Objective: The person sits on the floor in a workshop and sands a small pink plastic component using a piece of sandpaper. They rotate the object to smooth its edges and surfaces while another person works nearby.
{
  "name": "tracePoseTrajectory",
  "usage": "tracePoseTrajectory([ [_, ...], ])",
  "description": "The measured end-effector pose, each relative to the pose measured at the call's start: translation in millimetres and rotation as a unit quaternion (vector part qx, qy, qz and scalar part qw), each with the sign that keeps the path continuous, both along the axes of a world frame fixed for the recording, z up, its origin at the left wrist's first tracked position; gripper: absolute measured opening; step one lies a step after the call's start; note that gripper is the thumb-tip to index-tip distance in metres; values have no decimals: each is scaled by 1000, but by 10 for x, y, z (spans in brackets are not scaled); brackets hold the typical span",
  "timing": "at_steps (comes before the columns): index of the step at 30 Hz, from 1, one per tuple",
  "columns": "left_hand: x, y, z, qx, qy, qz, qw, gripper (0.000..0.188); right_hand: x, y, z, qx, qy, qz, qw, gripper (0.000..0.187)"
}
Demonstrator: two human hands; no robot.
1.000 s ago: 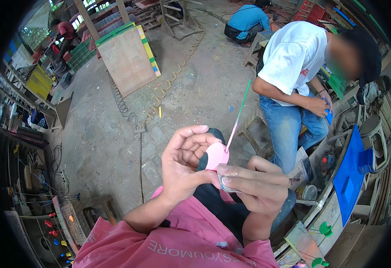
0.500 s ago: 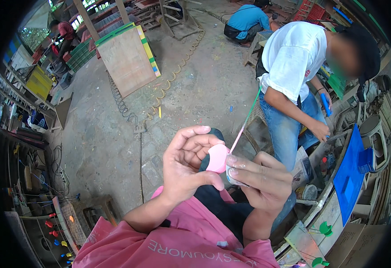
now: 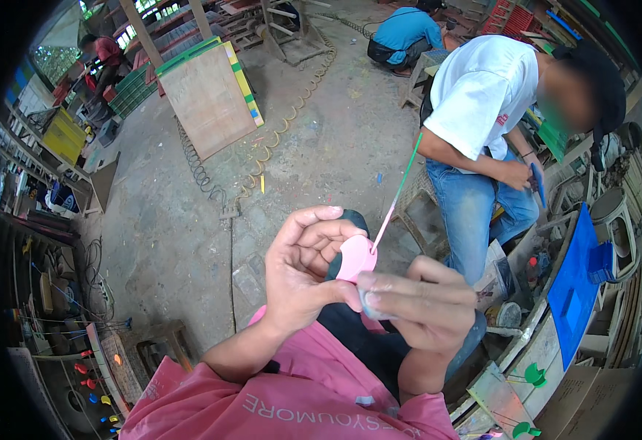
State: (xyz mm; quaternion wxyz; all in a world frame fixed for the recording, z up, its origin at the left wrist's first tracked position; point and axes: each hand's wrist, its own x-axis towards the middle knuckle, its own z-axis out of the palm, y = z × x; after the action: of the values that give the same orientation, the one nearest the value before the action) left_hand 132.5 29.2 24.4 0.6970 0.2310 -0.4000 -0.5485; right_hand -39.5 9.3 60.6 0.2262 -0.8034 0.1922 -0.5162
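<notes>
My left hand grips a small pink, crescent-edged piece between fingertips and thumb, in front of my chest. A thin stick, pink at its lower end and green above, rises from the piece's right edge. My right hand pinches a small whitish folded scrap, perhaps sandpaper, against the lower right edge of the pink piece. Its fingers are slightly blurred and dusted with pale powder.
At the right, a person in a white shirt handles a flat blue piece. A blue sheet covers part of a bench, near green pieces on wires. A board leans ahead. A coiled hose crosses the floor.
My right hand has slid down and slightly left along the pink piece's edge, uncovering the base of the stick. The co-worker's hands have shifted and turned the blue piece.
</notes>
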Motion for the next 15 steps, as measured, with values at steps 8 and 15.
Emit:
tracePoseTrajectory([
  [8,4,7,11,1,12,-9,1000,89,17,8,42,24,-2,-61,998,28],
  [15,11,-1,-9,-10,22,-26,999,87,16,45,10,88,-127,-68,986,28],
])
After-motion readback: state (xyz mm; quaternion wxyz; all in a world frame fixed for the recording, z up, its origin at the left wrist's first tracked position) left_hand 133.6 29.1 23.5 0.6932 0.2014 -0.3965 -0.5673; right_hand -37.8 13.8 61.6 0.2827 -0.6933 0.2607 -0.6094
